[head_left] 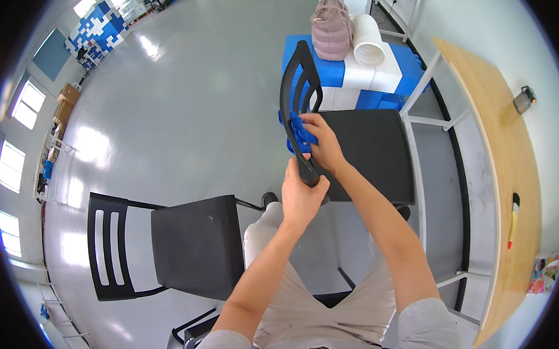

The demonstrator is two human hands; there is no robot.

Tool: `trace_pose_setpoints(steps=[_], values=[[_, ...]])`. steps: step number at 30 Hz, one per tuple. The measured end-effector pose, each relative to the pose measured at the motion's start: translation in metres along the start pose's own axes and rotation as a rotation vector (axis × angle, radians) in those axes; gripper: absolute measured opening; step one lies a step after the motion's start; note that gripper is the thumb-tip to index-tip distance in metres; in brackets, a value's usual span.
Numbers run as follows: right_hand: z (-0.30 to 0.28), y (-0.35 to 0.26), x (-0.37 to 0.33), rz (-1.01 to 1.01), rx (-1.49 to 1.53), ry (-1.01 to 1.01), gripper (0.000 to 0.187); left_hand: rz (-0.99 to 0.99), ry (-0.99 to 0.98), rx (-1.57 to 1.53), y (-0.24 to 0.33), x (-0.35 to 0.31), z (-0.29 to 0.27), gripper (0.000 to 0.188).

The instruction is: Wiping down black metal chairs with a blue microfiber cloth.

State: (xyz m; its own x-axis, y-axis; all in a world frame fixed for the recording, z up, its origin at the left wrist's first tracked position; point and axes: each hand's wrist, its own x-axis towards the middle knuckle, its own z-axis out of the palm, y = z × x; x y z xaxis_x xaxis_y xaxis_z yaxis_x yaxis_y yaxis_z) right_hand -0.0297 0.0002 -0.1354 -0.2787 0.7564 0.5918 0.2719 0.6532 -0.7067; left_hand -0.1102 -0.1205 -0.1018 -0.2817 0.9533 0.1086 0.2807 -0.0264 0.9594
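Observation:
A black chair (pixel 371 153) stands in front of me, its slatted backrest (pixel 286 91) turned to the left of its seat. My left hand (pixel 300 195) is wrapped around the near end of the backrest. A bunched blue cloth (pixel 299 134) is in my right hand (pixel 323 142), pressed against the backrest's slats. Part of the cloth shows on the far side of the frame. My right fingertips are partly hidden by the cloth and the slats.
Another black chair (pixel 196 245) stands on the left. Along the right wall runs a wooden table (pixel 474 100) bearing a bottle (pixel 524 99) and a yellow-and-black tool (pixel 514 220). Ahead, blue-and-white blocks (pixel 316 75) carry a pink puffy bag (pixel 332 30) and a white ribbed tube (pixel 367 39).

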Motion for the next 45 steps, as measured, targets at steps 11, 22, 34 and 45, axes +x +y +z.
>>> trace_pose_setpoints(steps=[11, 22, 34, 45], values=[[-0.049, 0.021, -0.017, 0.073, -0.078, 0.047, 0.036, -0.075, -0.062, -0.017, 0.014, -0.033, -0.055, 0.046], [0.057, 0.050, -0.019, 0.044, -0.156, 0.212, 0.034, -0.172, -0.137, -0.040, 0.015, -0.037, -0.065, 0.068], [0.009, -0.032, -0.097, 0.045, 0.143, -0.212, 0.038, -0.053, -0.095, -0.138, 0.003, -0.035, -0.064, 0.069], [-0.016, -0.044, -0.174, 0.414, 0.331, -0.082, 0.039, -0.028, -0.062, -0.153, 0.010, -0.032, -0.062, 0.068]])
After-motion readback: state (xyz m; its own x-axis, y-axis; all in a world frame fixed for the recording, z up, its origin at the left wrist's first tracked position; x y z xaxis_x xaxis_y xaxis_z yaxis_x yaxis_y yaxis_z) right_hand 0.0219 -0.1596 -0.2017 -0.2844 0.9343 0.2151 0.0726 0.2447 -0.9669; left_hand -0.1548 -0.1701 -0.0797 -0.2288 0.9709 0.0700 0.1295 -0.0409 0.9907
